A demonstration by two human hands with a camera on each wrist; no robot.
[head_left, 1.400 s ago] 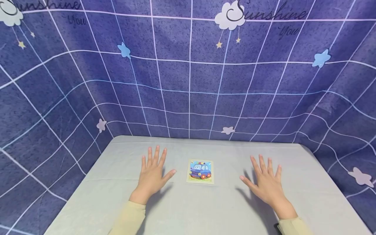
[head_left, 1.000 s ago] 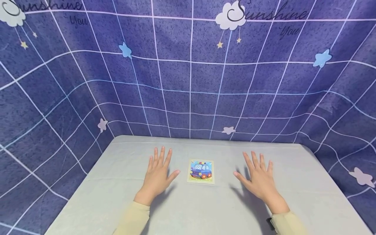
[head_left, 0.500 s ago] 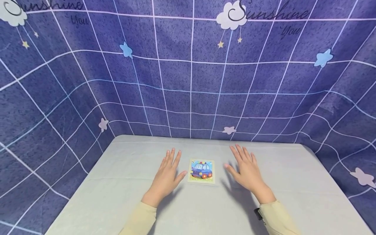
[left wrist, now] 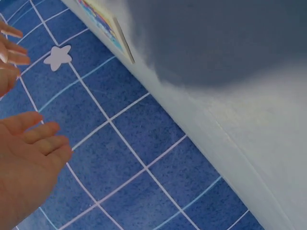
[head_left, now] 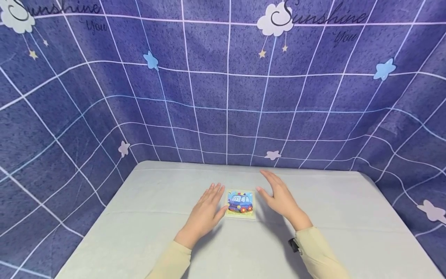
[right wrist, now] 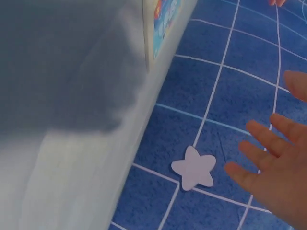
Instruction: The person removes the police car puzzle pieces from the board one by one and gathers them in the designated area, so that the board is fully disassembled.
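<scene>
A square picture board [head_left: 240, 204], perhaps a small puzzle, lies flat on the pale cloth with a blue cartoon police car on its face and a light border. My left hand [head_left: 205, 213] hovers at its left side, fingers straight, the thumb overlapping the lower left border in the head view. To the right, my right hand [head_left: 282, 199] is held apart from the board, thumb tip near its upper right corner. Both hands hold nothing. From the left wrist, the board's thick pale edge [left wrist: 123, 40] shows. The right wrist view catches the board [right wrist: 163, 24] beyond the cloth and my extended fingers.
A pale grey cloth [head_left: 156, 236] covers the table. Behind it and along both sides hangs a dark blue curtain [head_left: 209, 93] with grid lines, stars and clouds. A black band [head_left: 294, 245] shows at the right sleeve's cuff.
Both hands have moved inward from wide apart to either side of the board. The right hand has turned more edge-on, and the fingers of both have drawn closer together. The board stays put.
</scene>
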